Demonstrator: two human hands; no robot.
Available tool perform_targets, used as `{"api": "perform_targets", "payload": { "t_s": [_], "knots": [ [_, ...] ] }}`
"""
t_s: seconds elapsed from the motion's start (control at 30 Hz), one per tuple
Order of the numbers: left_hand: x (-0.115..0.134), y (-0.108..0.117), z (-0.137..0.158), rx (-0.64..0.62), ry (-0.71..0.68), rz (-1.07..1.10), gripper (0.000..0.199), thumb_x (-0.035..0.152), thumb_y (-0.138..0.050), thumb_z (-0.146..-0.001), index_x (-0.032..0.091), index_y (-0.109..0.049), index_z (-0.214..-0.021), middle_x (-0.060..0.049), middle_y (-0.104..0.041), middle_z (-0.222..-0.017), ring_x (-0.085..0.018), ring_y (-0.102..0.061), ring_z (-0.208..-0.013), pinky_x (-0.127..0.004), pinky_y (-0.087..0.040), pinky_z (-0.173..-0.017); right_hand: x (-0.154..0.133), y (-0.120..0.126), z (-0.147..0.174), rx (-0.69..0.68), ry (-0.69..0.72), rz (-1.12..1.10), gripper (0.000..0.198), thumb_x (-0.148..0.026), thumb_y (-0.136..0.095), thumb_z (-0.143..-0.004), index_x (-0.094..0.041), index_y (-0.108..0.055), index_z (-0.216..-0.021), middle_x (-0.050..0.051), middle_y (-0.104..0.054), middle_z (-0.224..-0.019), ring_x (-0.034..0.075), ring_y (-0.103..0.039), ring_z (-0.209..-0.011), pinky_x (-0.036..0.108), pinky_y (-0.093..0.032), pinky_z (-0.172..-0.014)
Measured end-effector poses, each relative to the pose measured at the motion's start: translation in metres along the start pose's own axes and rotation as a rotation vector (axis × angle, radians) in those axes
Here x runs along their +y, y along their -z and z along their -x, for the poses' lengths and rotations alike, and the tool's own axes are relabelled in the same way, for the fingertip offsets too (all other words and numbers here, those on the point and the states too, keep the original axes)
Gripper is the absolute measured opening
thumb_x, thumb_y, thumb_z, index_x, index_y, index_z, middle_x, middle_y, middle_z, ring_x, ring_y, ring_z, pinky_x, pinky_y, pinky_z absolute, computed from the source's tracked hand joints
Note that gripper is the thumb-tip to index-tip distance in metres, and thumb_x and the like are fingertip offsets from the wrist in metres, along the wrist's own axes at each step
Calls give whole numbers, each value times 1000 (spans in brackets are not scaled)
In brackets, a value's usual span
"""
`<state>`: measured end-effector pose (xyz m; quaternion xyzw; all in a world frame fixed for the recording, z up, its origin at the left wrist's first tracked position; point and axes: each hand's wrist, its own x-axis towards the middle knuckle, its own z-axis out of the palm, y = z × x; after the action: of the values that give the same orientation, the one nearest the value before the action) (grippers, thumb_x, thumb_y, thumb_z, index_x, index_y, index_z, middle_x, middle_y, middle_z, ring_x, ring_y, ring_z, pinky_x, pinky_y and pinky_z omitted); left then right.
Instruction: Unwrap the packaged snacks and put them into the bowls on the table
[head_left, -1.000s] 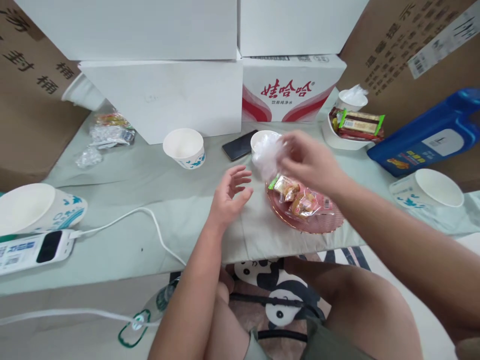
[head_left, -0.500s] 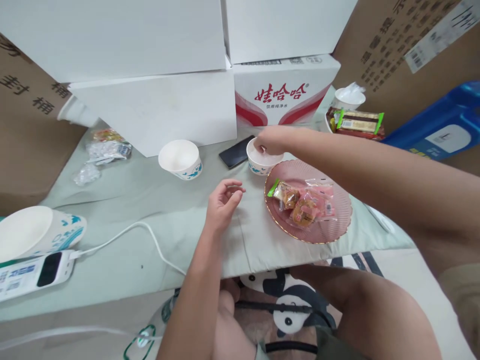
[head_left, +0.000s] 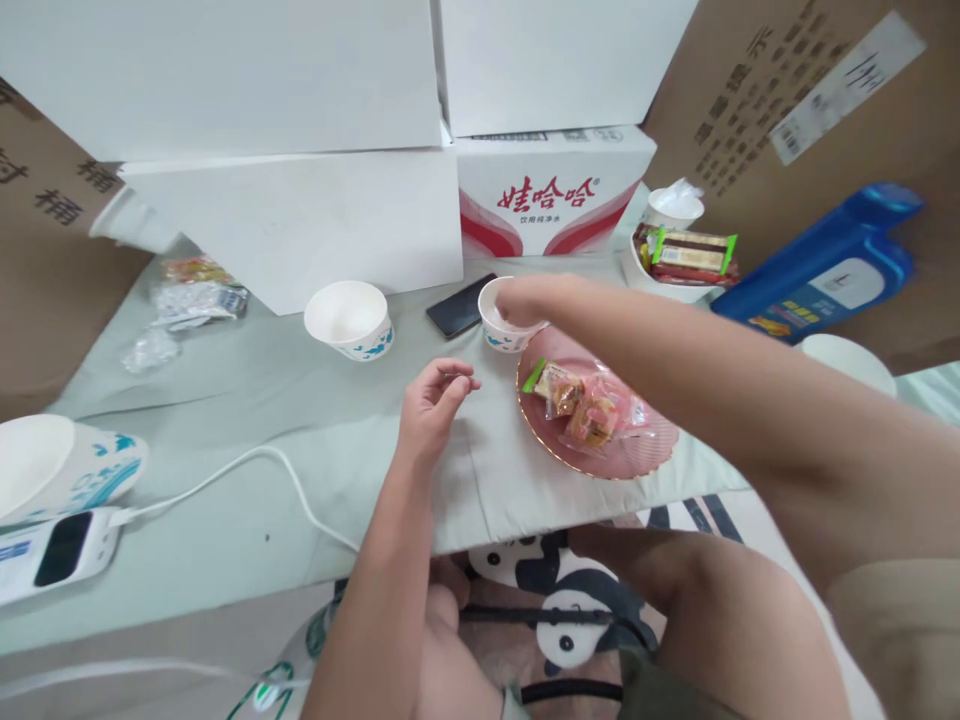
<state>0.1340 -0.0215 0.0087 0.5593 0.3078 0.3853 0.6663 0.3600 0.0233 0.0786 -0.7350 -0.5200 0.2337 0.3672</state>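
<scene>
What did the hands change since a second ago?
The right hand, which held crumpled clear plastic, moved left and into the white cup; whether it let go is hidden. The left hand curled its fingers more. The pink plate and wrapped snacks stayed put.

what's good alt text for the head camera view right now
A person's right hand is partly inside a small paper bowl on a cloth-covered table; what it may hold is hidden. The left hand, loosely curled, is nearby. Around the bowl are a phone, a pink plate of wrapped snacks and a white box with red lettering.
</scene>
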Motion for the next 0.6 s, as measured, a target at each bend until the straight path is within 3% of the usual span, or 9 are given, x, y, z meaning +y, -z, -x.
{"api": "perform_targets", "payload": {
  "t_s": [0.07,0.13,0.2,0.27,0.33,0.43,0.6],
  "knots": [
    [3,0,3,-27,21,-47,29,45,-74,-77,20,-68,-90,-1,-68,-85,-15,-67,-79,-31,-53,-80,-6,26,23,-85,-13,105,13,-13,-76,-85,-15,-74,-98,4,-72,-94,20,-67,-94,43,-51,-96],
    [6,0,6,-95,79,-134,30,44,-74,-76,19,-67,-91,-2,-68,-87,-16,-66,-79,-31,-53,-79,-3,53,61,-93,27,160,24,-1,-72,-78,-21,-75,-93,-1,-70,-86,18,-64,-93,39,-46,-99],
    [8,-2,11,-210,165,-213,34,42,-76,-75,19,-67,-97,-5,-69,-96,-15,-66,-79,-30,-54,-75,12,76,110,90,147,164,29,-6,-68,-82,-25,-73,-103,1,-72,-95,20,-65,-94,37,-47,-91],
    [8,-8,15,-345,257,-227,45,40,-81,-72,21,-64,-109,-7,-66,-114,-13,-66,-78,-28,-54,-71,35,89,160,348,97,54,25,-14,-64,-85,-26,-70,-106,4,-71,-95,21,-65,-90,38,-47,-83],
    [6,-16,17,-438,322,-193,61,38,-86,-69,25,-57,-120,-8,-59,-127,-11,-67,-76,-27,-55,-68,62,90,202,596,-49,-39,18,-19,-63,-84,-25,-68,-101,5,-66,-85,20,-59,-77,38,-46,-75],
    [4,-29,17,-427,336,-163,70,34,-90,-65,28,-48,-121,-5,-55,-125,-9,-68,-75,-24,-55,-67,96,79,237,587,-174,-93,22,-26,-64,-81,-26,-67,-102,1,-57,-81,18,-53,-71,37,-43,-70],
    [3,-40,14,-379,343,-151,70,30,-91,-63,28,-46,-116,0,-54,-117,-8,-69,-74,-23,-57,-69,121,63,246,607,-128,-117,26,-20,-58,-73,-26,-66,-98,0,-51,-85,19,-55,-78,35,-47,-69]
  ]
}}
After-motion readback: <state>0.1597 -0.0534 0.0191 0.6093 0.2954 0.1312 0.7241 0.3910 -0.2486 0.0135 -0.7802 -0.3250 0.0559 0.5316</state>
